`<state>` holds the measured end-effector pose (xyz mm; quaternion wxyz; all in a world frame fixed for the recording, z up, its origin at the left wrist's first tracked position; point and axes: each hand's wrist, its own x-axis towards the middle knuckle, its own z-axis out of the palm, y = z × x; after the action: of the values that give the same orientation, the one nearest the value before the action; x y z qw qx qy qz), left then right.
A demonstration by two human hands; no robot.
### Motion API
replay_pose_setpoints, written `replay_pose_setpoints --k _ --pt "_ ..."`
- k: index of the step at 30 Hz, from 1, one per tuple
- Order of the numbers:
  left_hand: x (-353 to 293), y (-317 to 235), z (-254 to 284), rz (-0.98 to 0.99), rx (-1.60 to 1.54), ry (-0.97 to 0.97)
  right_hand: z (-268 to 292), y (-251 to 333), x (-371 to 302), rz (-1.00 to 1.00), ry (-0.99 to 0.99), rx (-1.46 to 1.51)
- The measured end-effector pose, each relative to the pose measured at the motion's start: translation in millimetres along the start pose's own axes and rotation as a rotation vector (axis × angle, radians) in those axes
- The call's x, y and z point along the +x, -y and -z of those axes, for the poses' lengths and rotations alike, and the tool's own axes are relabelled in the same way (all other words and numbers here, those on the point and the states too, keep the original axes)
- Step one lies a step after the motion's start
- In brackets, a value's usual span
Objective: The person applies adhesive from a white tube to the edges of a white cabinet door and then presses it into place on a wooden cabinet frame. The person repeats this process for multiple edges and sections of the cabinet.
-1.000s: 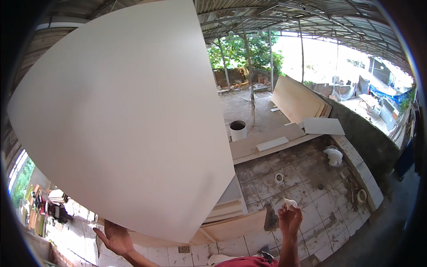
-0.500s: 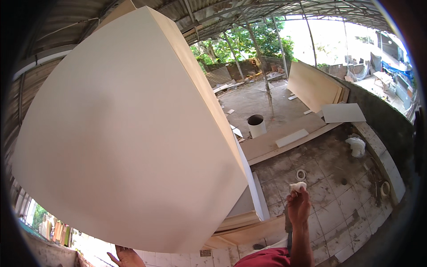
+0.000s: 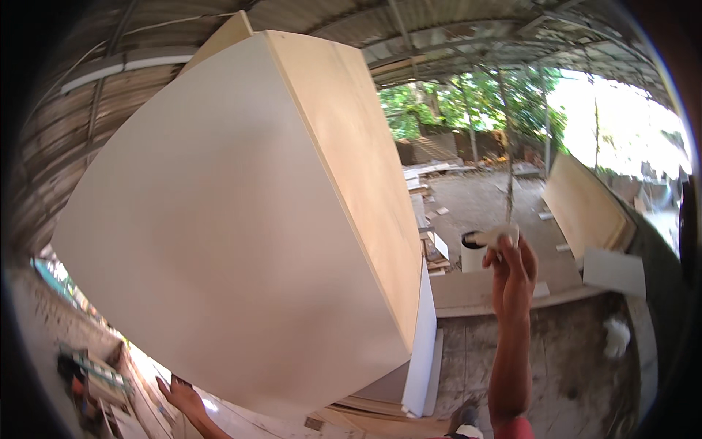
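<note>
A large pale, smooth-faced box-like wooden piece (image 3: 219, 219) fills the left and middle of the view, its bare-wood side (image 3: 351, 161) turned to the right. Up at the right, my right hand (image 3: 514, 274) is closed on a crumpled white wad (image 3: 504, 235), pinched between thumb and fingers. The wad looks like cloth, though I cannot make out its material. At the lower left, by the bottom edge of the pale face, my left hand (image 3: 186, 401) has its fingers apart, some partly hidden there. I see nothing held in it.
Beyond the wad stands a white bucket (image 3: 472, 260) with a dark opening. Wooden sheets (image 3: 585, 208) lean on the low wall at right, beside a smaller grey-white board (image 3: 614, 272). A white plastic bag (image 3: 616, 338) lies on the dirty tiles. Boards (image 3: 365, 410) lie under the box.
My right hand has lifted the white wad from over the tiled floor to about the bucket's height in view. The view has swung left, showing more of the bare-wood side.
</note>
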<state>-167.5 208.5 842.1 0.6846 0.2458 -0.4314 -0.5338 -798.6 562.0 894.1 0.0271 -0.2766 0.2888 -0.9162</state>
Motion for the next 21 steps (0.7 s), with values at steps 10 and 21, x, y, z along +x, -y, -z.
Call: replay_pose_setpoints --k 10,21 --pt "-25.4 -5.4 40.8 -0.114 0.256 -0.074 -185.2 75.3 222.5 0.286 0.635 -0.182" --pt "-69.7 -24.4 -51.5 -0.248 0.538 0.027 -296.1 95.0 265.0 0.496 0.792 -0.325"
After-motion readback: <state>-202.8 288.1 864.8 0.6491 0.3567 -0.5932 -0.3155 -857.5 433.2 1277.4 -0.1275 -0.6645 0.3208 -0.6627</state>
